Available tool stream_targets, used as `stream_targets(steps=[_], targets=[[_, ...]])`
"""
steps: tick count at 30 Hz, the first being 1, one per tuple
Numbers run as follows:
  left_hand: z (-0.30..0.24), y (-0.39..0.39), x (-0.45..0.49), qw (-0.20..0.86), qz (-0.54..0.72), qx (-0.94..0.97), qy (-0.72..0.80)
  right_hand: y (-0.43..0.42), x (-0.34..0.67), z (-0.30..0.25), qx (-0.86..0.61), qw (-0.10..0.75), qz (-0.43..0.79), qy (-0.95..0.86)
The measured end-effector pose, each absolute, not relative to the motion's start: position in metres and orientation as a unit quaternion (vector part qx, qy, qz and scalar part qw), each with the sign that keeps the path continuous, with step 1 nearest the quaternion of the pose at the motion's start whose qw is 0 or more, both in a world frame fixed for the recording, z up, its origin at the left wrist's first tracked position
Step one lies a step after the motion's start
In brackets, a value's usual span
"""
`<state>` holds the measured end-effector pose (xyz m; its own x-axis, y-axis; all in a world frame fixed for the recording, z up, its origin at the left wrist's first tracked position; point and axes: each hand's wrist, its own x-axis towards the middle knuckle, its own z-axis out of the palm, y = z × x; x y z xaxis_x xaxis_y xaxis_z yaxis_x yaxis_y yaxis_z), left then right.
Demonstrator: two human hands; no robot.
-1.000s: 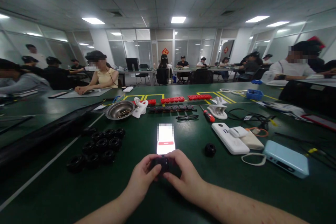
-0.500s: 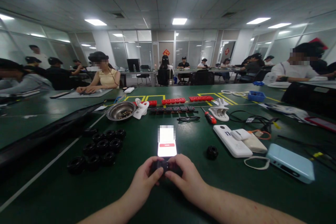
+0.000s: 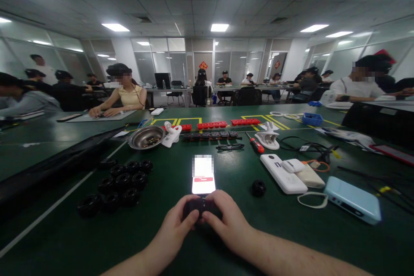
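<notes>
Both my hands meet low in the middle of the green table (image 3: 226, 168). My left hand (image 3: 173, 226) and my right hand (image 3: 228, 222) are closed together on a small black wheel-like part (image 3: 200, 206), thumbs on top of it. Just beyond my fingers lies a phone (image 3: 203, 175) with its screen lit. A cluster of several black rubber wheels (image 3: 119, 183) sits to the left of my hands. One single black wheel (image 3: 258, 187) lies to the right.
A metal bowl (image 3: 146, 136), white clips, red and black part strips (image 3: 211, 125), a red screwdriver (image 3: 255, 142), white power banks (image 3: 284, 173), a light blue box (image 3: 352, 199) and cables lie farther back. Other people sit at tables around.
My hands stay shut on the black part with only slight finger shifts. The view has drifted a little, so the table objects sit slightly left of before.
</notes>
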<state>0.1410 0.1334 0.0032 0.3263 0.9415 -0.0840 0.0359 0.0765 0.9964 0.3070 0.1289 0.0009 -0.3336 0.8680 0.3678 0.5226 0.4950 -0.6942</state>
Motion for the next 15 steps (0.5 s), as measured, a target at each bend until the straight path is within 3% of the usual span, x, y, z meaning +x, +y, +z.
stream_targets(steps=[8,15], targets=[[-0.0001,0.1331,0.1419,0.602,0.394,0.557,0.415,0.1306,0.3091,0.0002,-0.438,0.397,0.246,-0.768],[0.0018,0.1336,0.1421,0.612,0.382,0.547,0.423,0.129,0.3076,0.0015,-0.455,0.365,0.235,-0.778]])
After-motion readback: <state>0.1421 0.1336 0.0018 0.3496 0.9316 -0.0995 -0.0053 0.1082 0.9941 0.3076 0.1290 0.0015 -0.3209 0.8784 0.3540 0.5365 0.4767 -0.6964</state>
